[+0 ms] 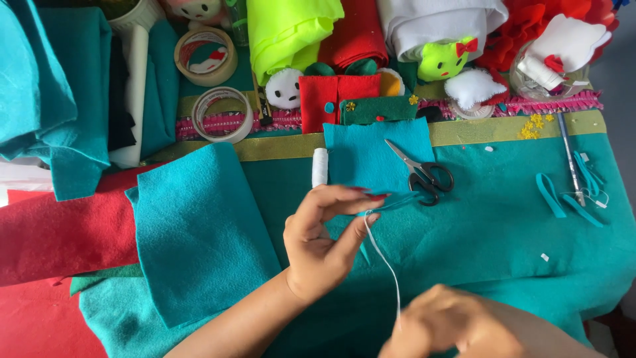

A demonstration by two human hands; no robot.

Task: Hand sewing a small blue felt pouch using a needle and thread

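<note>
Blurred right hand seemingly pulls white thread below left hand.

On the table the scissors lie on a felt square near the middle, the thread spool just left of that square. A larger felt sheet lies toward the left edge. Two tape rolls sit at the back left — one behind the other. Felt strips and a tool lie by the right edge; fabric rolls line the back edge.
</note>
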